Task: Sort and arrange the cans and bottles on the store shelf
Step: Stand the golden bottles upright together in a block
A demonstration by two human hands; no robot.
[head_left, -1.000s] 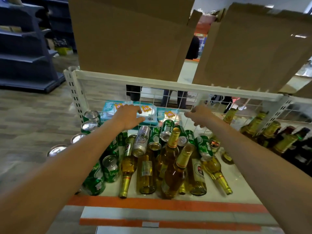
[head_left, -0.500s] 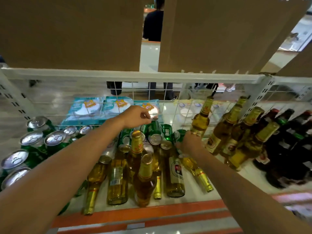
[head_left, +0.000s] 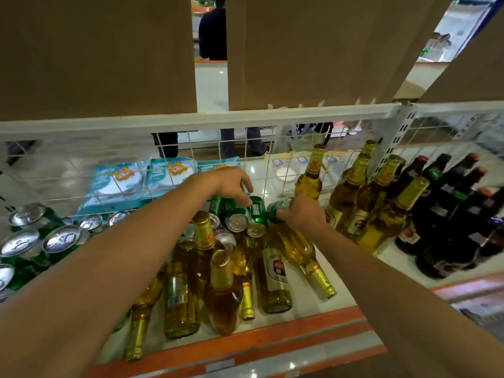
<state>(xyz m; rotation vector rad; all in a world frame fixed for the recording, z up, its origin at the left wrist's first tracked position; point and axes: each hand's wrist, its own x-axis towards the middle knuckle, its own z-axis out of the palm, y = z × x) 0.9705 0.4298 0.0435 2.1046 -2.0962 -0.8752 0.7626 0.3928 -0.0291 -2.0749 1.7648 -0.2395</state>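
Note:
Green cans [head_left: 256,211] lie jumbled at the back of the white shelf, above a heap of yellow beer bottles [head_left: 274,271] lying on their sides. My left hand [head_left: 231,184] hovers over the cans with its fingers loosely curved and fingertips at the top of one can. My right hand [head_left: 300,214] grips a green can [head_left: 274,208] lying on its side, just left of the upright gold-capped bottles [head_left: 354,192]. More green cans [head_left: 62,238] stand upright at the left.
Dark bottles [head_left: 450,214] stand at the far right. A wire mesh [head_left: 275,159] backs the shelf, with blue tissue packs [head_left: 169,175] behind it. Cardboard panels [head_left: 95,50] hang above the white rail [head_left: 218,118]. An orange strip [head_left: 245,339] edges the shelf front. A person [head_left: 212,31] stands beyond.
Both hands have come down from the back mesh to the green cans. My right hand has closed round a lying can. The view has shifted right.

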